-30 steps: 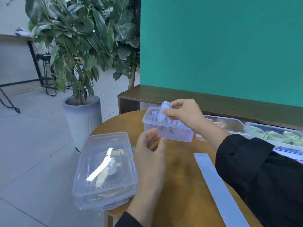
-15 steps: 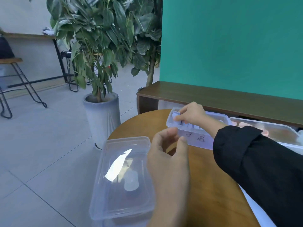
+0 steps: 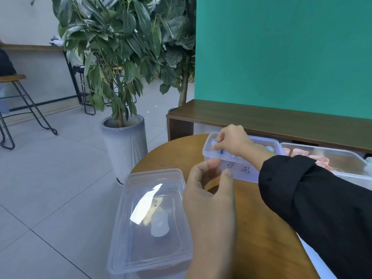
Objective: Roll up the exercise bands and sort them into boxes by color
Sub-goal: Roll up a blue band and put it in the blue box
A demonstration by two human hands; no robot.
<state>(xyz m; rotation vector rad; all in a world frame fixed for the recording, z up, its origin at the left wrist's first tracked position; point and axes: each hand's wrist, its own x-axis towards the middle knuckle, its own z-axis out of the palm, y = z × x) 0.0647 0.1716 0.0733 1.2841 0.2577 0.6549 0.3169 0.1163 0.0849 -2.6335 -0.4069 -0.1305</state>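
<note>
Right grip (image 3: 231,140) pinches blue roll (image 3: 215,141) inside blue-band box (image 3: 237,168); should seat it upright beside neighbouring rolls below; left grip (image 3: 209,190) released.

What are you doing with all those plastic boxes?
A person is sorting rolled-up exercise bands into boxes by color. The right hand reaches into the clear box on the round wooden table and pinches a light blue rolled band among other blue rolls. The left hand hovers in front of that box, fingers loosely curled and holding nothing. The next box to the right holds pink bands. Empty stacked boxes sit upside down at the table's near left edge.
</note>
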